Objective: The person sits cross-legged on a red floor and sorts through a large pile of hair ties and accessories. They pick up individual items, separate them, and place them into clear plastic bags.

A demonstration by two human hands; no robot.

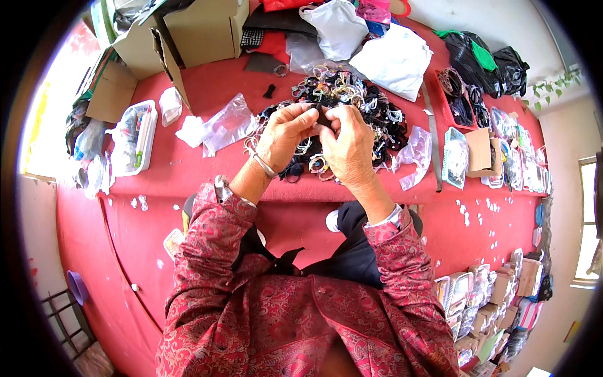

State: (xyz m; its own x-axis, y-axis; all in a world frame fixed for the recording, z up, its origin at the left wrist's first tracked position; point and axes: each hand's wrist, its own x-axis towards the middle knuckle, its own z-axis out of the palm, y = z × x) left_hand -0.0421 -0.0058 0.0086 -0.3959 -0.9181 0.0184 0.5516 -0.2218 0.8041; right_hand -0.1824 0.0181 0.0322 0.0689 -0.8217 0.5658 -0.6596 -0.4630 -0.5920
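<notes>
A wide, flat desk (210,78) covered in red cloth stretched out in front of the person. On it sat a big, messy pile of thin black and colourful loops (387,119). A clear, crinkly plastic bag (230,122) lay left of the pile. Over the pile, the bare left hand (286,133) and bare right hand (347,143) pinched a small black thing (322,117) between their fingertips.

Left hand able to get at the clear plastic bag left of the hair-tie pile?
Probably yes: the clear plastic bag lies left of the left hand, mostly uncovered, though that hand is pinching a small black piece.
</notes>
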